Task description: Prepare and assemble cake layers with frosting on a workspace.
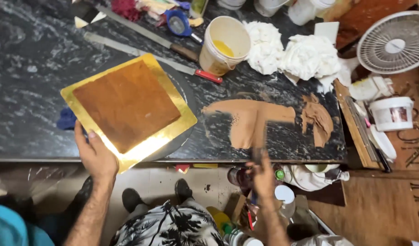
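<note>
Gold foil shines along the edge of the square cake board (175, 114), which carries a flat square brown cake (126, 105) and sits on a dark round turntable (184, 91) on the black marbled counter (32, 68). The left hand (94, 152) lies against the board's near corner, fingers spread flat along the gold edge, thumb underneath or beside it; I cannot tell which. Just beyond its fingertips a blue cloth (66, 119) peeks out from under the board. The cake looks soft and easily marked, the board thin but stiff, so the load likely handles best when gripped by the bare gold margin or supported from below, kept level. Farther away from this hand, two long knives (150, 34) lie near a cream bucket (223, 43) with yellow liquid inside. To the right, the right hand (263, 175) is blurred, closed around a handle whose blade reaches up into a brown cream smear (250, 118) on the counter directly ahead of it. Beyond that smear sit crumpled white cloths (291, 52), and far right of the hand a white fan (394, 43) and small tub (391, 113).
</note>
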